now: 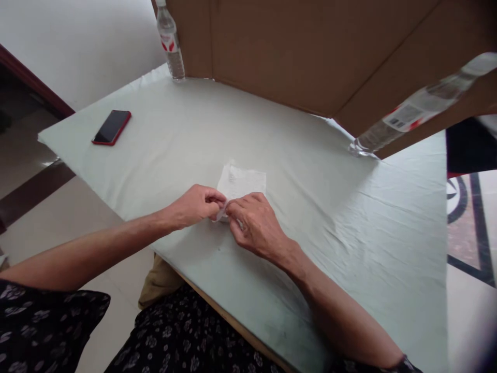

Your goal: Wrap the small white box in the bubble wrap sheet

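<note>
A white paper tissue (243, 182) lies on the pale cloth-covered table (310, 207), folded into a small rectangle. My left hand (194, 204) pinches the tissue's near edge with curled fingers. My right hand (254, 223) meets it there, fingertips closed on the same near corner. The two hands touch each other at the tissue's edge, and the part under the fingers is hidden.
A red-cased phone (112, 127) lies near the table's left edge. One water bottle (170, 41) stands at the far left and another (411, 116) at the right, both against a brown cardboard screen (310, 52). Tiled floor lies to the left and right.
</note>
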Demonstrator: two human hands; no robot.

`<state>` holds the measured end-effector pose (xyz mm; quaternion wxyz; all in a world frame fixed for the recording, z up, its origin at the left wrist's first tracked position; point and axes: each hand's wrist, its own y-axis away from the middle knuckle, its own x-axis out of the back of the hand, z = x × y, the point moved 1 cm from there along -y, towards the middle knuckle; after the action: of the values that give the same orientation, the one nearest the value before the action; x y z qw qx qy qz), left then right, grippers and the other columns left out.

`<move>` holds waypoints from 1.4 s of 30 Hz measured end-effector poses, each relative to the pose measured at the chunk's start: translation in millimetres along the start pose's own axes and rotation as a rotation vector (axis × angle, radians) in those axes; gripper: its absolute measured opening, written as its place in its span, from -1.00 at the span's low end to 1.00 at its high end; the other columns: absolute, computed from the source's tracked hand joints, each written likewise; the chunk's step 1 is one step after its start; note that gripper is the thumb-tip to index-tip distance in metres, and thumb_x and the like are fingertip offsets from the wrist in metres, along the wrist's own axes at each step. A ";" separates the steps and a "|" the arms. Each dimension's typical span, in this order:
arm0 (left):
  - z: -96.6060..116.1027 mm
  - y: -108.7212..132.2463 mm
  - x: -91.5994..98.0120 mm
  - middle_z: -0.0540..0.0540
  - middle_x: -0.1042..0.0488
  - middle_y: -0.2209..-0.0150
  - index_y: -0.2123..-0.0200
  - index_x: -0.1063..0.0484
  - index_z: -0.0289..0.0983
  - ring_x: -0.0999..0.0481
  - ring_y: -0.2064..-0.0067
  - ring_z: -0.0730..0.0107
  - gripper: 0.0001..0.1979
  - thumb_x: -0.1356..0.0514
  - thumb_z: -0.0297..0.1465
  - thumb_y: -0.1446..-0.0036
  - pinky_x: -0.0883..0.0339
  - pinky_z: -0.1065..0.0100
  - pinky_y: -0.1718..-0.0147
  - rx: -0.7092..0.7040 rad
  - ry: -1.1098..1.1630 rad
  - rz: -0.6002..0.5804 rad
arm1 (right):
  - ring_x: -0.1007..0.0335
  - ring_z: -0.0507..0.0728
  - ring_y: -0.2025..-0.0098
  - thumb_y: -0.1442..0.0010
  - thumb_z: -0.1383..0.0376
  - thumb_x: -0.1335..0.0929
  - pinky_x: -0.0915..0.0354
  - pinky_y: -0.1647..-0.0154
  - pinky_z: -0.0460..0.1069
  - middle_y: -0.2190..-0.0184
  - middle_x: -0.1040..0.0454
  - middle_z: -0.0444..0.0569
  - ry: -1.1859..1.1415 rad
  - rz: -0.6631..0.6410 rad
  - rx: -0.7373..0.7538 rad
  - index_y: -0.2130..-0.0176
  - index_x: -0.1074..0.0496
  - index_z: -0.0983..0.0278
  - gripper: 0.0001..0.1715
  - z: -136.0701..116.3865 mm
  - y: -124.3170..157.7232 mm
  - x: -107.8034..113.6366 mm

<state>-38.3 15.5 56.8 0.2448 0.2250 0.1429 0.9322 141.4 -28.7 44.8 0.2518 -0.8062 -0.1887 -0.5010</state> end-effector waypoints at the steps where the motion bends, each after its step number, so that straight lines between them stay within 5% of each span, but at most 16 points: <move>1: -3.0 0.2 -2.2 -0.04 -0.54 0.38 0.25 -0.57 -0.30 -0.51 0.35 0.38 -0.76 -0.16 -0.51 0.00 -0.41 0.32 0.30 -0.101 -0.129 0.010 | -0.48 0.16 0.21 -0.20 0.45 -0.28 -0.16 -0.01 0.11 0.27 -0.64 0.00 -0.040 0.034 0.003 0.25 -0.51 0.29 -0.79 2.3 1.1 1.5; 6: -19.7 2.8 -13.0 -0.12 -0.47 0.30 0.20 -0.57 -0.28 -0.45 0.28 0.33 -0.78 -0.12 -0.44 -0.21 -0.36 0.29 0.28 -0.559 -0.609 0.171 | -0.53 0.18 0.14 -0.27 0.28 -0.32 -0.26 0.02 0.12 0.15 -0.64 0.04 -0.131 0.299 -0.214 0.18 -0.51 0.24 -0.83 24.7 24.3 17.5; 9: -29.1 5.6 -16.6 -0.21 -0.46 0.16 0.15 -0.55 -0.29 -0.45 0.20 0.28 -0.79 -0.10 -0.44 -0.26 -0.39 0.28 0.24 -0.727 -0.670 0.271 | -0.50 0.13 0.33 -0.26 0.17 -0.34 -0.33 0.20 0.07 0.21 -0.62 0.03 -0.222 0.214 -0.522 0.10 -0.50 0.26 -0.72 40.0 49.8 21.8; 13: -35.5 9.6 -24.1 -0.20 -0.45 0.11 0.12 -0.50 -0.29 -0.46 0.21 0.34 -0.80 -0.11 -0.50 -0.25 -0.42 0.32 0.23 -0.768 -0.628 0.321 | -0.51 0.13 0.36 -0.25 0.01 -0.35 -0.38 0.28 0.05 0.21 -0.60 0.04 -0.391 0.037 -0.754 -0.13 -0.40 0.28 -0.42 46.8 69.3 13.7; 17: -34.3 12.6 -33.2 -0.19 -0.44 0.16 0.14 -0.50 -0.32 -0.47 0.24 0.33 -0.81 -0.13 -0.48 -0.23 -0.43 0.32 0.27 -0.733 -0.633 0.377 | -0.51 0.13 0.38 -0.24 -0.05 -0.35 -0.39 0.37 0.03 0.14 -0.56 0.11 -0.500 0.028 -0.852 -0.34 -0.17 0.34 -0.14 44.6 55.9 2.3; 24: -28.0 9.9 -31.1 -0.23 -0.49 0.13 0.15 -0.51 -0.32 -0.51 0.17 0.23 -0.80 -0.14 -0.48 -0.20 -0.46 0.25 0.19 -0.754 -0.760 0.347 | -0.39 0.10 0.46 -0.13 -0.04 -0.41 -0.36 0.38 0.05 0.25 -0.51 0.01 -0.584 0.143 -0.832 -0.40 -0.02 0.37 0.07 47.0 27.7 -15.8; 29: -21.4 5.0 -27.1 -0.22 -0.54 0.14 0.15 -0.52 -0.32 -0.53 0.11 0.15 -0.80 -0.11 -0.47 -0.24 -0.47 0.19 0.16 -0.740 -0.837 0.225 | -0.25 0.10 0.46 -0.10 0.17 -0.38 -0.27 0.32 0.05 0.55 -0.25 -0.28 -0.510 0.301 -0.723 -0.35 -0.12 0.37 -0.09 42.4 25.4 -23.8; 42: -24.1 -2.1 -24.0 -0.19 -0.49 0.10 0.07 -0.46 -0.27 -0.51 0.19 0.27 -0.76 -0.11 -0.49 -0.22 -0.45 0.26 0.22 -0.647 -0.718 0.076 | -0.36 0.05 0.44 -0.14 0.11 -0.40 -0.30 0.47 -0.04 0.41 -0.45 -0.17 -0.849 0.296 -0.683 -0.33 -0.15 0.33 -0.13 15.5 5.2 -17.1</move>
<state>-30.6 1.0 26.9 0.3020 0.4500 -0.2562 0.8004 148.0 -24.5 22.4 -0.0540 -0.9906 0.0147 -0.1249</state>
